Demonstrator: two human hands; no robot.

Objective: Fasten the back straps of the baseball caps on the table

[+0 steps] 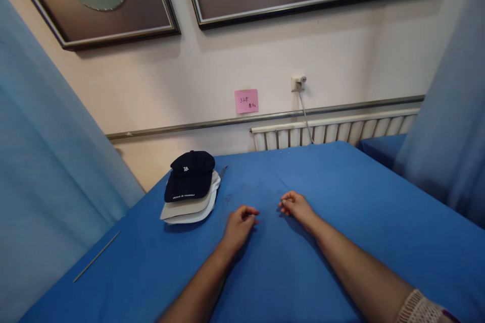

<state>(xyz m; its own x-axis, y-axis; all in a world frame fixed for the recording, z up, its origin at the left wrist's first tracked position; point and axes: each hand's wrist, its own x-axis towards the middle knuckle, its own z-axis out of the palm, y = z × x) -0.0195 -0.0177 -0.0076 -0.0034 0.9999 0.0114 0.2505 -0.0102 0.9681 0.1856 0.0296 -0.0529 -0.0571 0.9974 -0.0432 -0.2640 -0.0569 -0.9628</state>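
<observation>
My left hand [239, 224] rests on the blue cloth of the table [341, 222] with its fingers curled under, and nothing shows in it. My right hand [295, 206] lies a short way to its right, fingers also curled loosely against the cloth, holding nothing visible. A stack of caps [191, 189] sits to the left of my left hand: a dark navy cap with small white lettering on top, a beige one and a white one beneath it. Neither hand touches the caps.
A thin stick [96, 256] lies near the table's left edge. Blue curtains [45, 171] hang on both sides. Behind the table are a white radiator [333, 131], a wall socket with a cable [298, 82], a pink sticky note [246, 101] and framed pictures.
</observation>
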